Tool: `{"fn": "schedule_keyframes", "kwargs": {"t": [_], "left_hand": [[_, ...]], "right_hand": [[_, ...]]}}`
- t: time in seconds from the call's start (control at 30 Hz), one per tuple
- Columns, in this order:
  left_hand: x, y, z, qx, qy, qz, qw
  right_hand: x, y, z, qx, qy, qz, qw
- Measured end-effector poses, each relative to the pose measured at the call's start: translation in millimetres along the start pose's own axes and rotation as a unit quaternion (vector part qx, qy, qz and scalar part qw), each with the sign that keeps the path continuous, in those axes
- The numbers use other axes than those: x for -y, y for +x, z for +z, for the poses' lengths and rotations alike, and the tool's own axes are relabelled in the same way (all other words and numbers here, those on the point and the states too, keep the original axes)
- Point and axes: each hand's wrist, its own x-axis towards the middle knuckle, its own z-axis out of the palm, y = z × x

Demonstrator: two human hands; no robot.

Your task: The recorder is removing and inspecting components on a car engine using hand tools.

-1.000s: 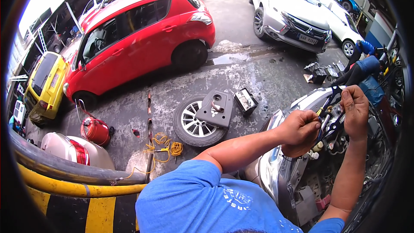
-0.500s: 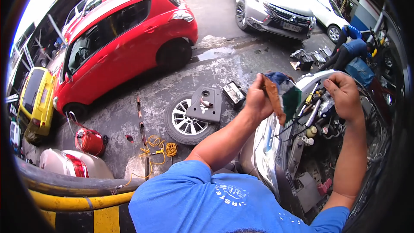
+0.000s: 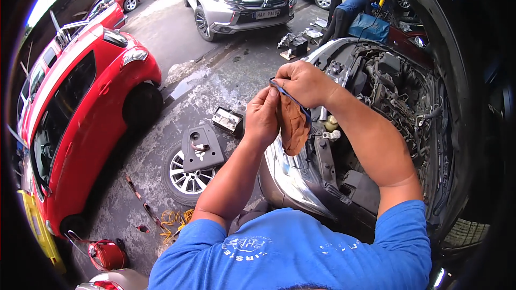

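Brown cloth point(image 3: 293, 131) pinched between a person's left hand point(image 3: 262, 117) and right hand point(image 3: 305, 83), beside an open engine bay point(image 3: 400, 88)

Far to the left of the fingers, a red car point(image 3: 80, 113) stands at a slant, with part of a yellow vehicle point(image 3: 40, 231) past its lower end. Well below and left of the fingers, a red canister point(image 3: 109, 256) sits on the stained grey floor point(image 3: 134, 182). Nearer, but lower than the fingers, is a coil of yellow cable point(image 3: 174, 219). Between that and the hands, a spoked wheel point(image 3: 177, 179) lies flat, with a dark grey plastic cover point(image 3: 214, 153) resting over part of it. Just left of the left hand's fingers is a black box with a pale top point(image 3: 228, 121).

The left hand's fingers are closed, thumb pressed against the cloth's upper end. The right hand's fingers curl down onto the same dark blue edge, gripping it close to the left thumb. The cloth hangs just below both sets of fingers, its creased brown side showing.

Above the fingers, a silver-white vehicle point(image 3: 242, 0) faces the hands. Up and to the right, a co-worker point(image 3: 352, 13) bends forward near a blue covering point(image 3: 371, 28). Right of the fingers, the engine bay is crowded with dark hoses and metal parts.
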Motion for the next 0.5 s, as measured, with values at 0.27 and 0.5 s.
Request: {"fn": "schedule_keyframes", "kwargs": {"t": [0.27,0.5], "left_hand": [[2.3,-0.1,8.4,0.015,0.258,0.090,0.962],[0.9,-8.6,5.9,0.107,0.415,0.006,0.904]], "right_hand": [[20.6,-31.8,-18.6,-0.035,0.024,0.003,0.999],[12.7,-46.2,-56.6,-0.174,0.072,-0.037,0.981]]}}
